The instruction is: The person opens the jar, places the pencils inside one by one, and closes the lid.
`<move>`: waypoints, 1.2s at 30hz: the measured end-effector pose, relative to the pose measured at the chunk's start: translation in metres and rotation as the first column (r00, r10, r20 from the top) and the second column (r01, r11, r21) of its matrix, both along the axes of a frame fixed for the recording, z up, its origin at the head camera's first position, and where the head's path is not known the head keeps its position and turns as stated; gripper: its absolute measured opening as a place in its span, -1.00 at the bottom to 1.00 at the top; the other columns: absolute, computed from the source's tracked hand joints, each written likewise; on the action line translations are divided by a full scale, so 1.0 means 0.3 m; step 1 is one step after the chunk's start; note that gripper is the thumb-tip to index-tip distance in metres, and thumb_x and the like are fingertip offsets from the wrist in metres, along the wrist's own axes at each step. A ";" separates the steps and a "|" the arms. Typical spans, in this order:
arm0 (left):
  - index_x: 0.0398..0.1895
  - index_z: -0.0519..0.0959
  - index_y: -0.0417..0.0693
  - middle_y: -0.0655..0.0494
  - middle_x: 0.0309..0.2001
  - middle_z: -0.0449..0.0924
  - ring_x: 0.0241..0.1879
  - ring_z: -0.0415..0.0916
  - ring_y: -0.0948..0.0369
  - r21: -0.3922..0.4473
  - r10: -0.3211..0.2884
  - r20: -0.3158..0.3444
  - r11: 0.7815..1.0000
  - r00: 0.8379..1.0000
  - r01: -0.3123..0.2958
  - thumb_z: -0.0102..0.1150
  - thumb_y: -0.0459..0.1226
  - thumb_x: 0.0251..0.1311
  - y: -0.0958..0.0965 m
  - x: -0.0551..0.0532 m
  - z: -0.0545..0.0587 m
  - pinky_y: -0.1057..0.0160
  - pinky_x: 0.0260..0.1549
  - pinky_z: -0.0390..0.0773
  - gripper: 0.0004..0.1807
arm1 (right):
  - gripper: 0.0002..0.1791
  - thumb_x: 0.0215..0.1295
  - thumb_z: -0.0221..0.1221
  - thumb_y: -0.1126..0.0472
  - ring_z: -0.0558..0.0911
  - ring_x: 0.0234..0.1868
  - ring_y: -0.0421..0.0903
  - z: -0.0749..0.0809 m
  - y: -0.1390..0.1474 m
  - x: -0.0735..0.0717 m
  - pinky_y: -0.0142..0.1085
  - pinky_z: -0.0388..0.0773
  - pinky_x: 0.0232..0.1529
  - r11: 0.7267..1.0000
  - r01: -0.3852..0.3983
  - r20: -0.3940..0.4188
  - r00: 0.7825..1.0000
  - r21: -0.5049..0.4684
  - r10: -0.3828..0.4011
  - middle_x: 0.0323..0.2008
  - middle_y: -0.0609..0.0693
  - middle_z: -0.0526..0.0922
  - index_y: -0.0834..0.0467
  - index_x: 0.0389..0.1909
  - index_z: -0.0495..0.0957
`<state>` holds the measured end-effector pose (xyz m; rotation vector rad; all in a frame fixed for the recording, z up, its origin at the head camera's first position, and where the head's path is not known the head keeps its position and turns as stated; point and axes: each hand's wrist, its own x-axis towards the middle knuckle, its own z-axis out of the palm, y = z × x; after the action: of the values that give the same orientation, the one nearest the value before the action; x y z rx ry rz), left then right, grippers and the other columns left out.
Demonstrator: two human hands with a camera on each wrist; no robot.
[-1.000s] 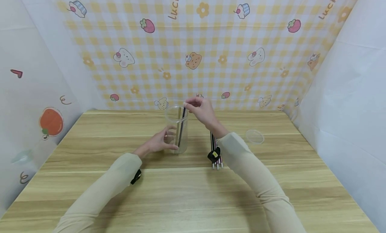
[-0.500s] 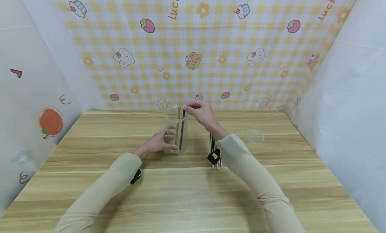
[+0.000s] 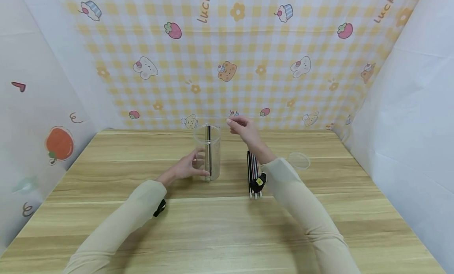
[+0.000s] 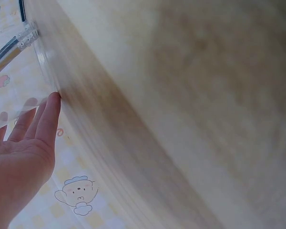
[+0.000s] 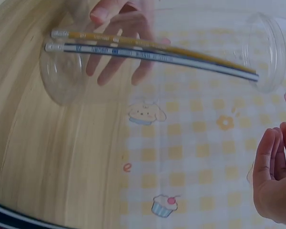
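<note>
A tall clear plastic jar [image 3: 216, 160] stands upright on the table. My left hand [image 3: 186, 166] holds it low down, thumb in front and fingers behind. In the right wrist view, a yellow pencil [image 5: 133, 41] and a dark pencil with white stripes [image 5: 181, 60] lean together inside, white eraser ends at the bottom. Right of the rim, my right hand [image 3: 246, 131] is in the air, fingers loosely bent and holding nothing. Several more pencils [image 3: 252, 165] lie side by side below my right wrist, partly hidden by the black wrist camera [image 3: 258, 182].
A round clear lid [image 3: 299, 160] lies flat on the wooden table [image 3: 213, 234], right of the pencils. Behind the table hangs a yellow checked cloth [image 3: 244, 49]. White sheets [image 3: 408, 120] close off both sides.
My right hand has let go of the dark striped pencil, which dropped into the jar beside the yellow one. The hand then drew away rightward from the rim. The left hand stays put.
</note>
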<state>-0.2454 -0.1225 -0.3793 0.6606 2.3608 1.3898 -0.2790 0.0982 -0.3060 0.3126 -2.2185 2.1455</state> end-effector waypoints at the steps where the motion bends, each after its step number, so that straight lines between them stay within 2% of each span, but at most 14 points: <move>1: 0.26 -0.01 -0.20 -0.38 0.15 0.17 0.10 0.18 -0.21 -0.002 -0.001 -0.001 1.000 1.000 0.001 0.29 -0.33 -0.07 0.002 0.008 0.012 -0.12 0.09 0.12 -0.14 | -0.68 0.19 0.13 0.20 0.52 -0.32 -0.11 -0.003 0.011 -0.003 -0.29 0.50 -0.17 1.000 0.002 0.001 1.000 -0.008 -0.002 -0.25 0.08 0.52 0.35 -0.14 0.48; 5: 0.26 -0.01 -0.20 -0.38 0.15 0.17 0.10 0.18 -0.20 -0.003 0.001 -0.006 1.000 1.000 -0.001 0.30 -0.33 -0.07 0.001 0.005 0.008 -0.13 0.09 0.11 -0.14 | -0.65 0.19 0.12 0.19 0.52 -0.29 -0.11 -0.022 0.062 -0.017 -0.27 0.48 -0.13 1.000 0.007 0.008 1.000 -0.028 -0.007 -0.23 0.13 0.51 0.36 -0.10 0.45; 12: 0.29 0.00 -0.07 -0.31 0.16 0.19 0.11 0.20 -0.15 0.000 0.015 -0.021 1.000 1.000 -0.015 0.35 -0.22 -0.14 -0.012 -0.053 -0.081 -0.11 0.10 0.10 -0.06 | -0.64 0.20 0.11 0.19 0.50 -0.31 -0.13 -0.064 0.137 -0.036 -0.30 0.47 -0.12 0.998 0.062 0.097 0.993 -0.007 -0.061 -0.20 0.15 0.49 0.35 -0.07 0.43; 14: 0.29 0.00 -0.04 -0.28 0.16 0.20 0.12 0.20 -0.13 -0.008 0.017 -0.031 1.000 0.999 -0.018 0.36 -0.18 -0.15 -0.013 -0.057 -0.088 -0.11 0.10 0.11 -0.06 | -0.65 0.20 0.12 0.18 0.49 -0.30 -0.11 -0.079 0.154 -0.042 -0.30 0.47 -0.12 0.997 0.079 0.125 0.989 0.007 -0.079 -0.19 0.15 0.49 0.35 -0.08 0.43; 21: 0.27 0.02 0.01 -0.23 0.16 0.22 0.11 0.21 -0.10 -0.028 0.037 -0.034 0.999 0.999 -0.038 0.37 -0.12 -0.20 -0.014 -0.052 -0.082 -0.10 0.09 0.12 -0.04 | -0.63 0.23 0.08 0.20 0.43 -0.12 0.07 -0.144 0.213 -0.052 -0.30 0.46 -0.10 0.994 0.095 0.217 0.971 0.057 -0.105 -0.19 0.12 0.45 0.36 -0.04 0.38; 29: 0.27 0.02 -0.02 -0.26 0.15 0.22 0.11 0.21 -0.13 -0.022 0.028 -0.041 0.999 0.999 -0.029 0.37 -0.12 -0.19 -0.014 -0.045 -0.078 -0.12 0.08 0.13 -0.05 | -0.59 0.22 0.09 0.22 0.41 -0.04 0.17 -0.230 0.275 -0.053 -0.21 0.43 -0.05 0.991 0.095 0.301 0.946 0.096 -0.120 -0.12 0.21 0.45 0.40 0.00 0.37; 33: 0.28 0.02 0.01 -0.24 0.16 0.22 0.10 0.22 -0.11 -0.021 0.037 -0.032 0.999 0.999 -0.037 0.37 -0.11 -0.20 -0.015 -0.045 -0.079 -0.10 0.08 0.14 -0.04 | -0.60 0.23 0.06 0.24 0.45 -0.07 0.19 -0.262 0.292 -0.046 -0.14 0.42 -0.04 0.984 0.100 0.314 0.939 0.146 -0.142 -0.16 0.22 0.48 0.42 0.01 0.37; 36: 0.28 0.03 0.03 -0.23 0.16 0.22 0.11 0.22 -0.09 -0.024 0.043 -0.026 0.999 0.999 -0.043 0.38 -0.10 -0.21 -0.015 -0.045 -0.079 -0.09 0.09 0.14 -0.04 | -0.63 0.22 0.05 0.29 0.54 -0.24 0.10 -0.286 0.302 -0.039 -0.16 0.49 -0.14 0.976 0.096 0.302 0.941 0.194 -0.153 -0.28 0.18 0.54 0.47 -0.03 0.38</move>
<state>-0.2588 -0.1270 -0.4031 0.6277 2.4209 1.3763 -0.2907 0.1887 -0.3918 -0.1801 -2.5234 2.0586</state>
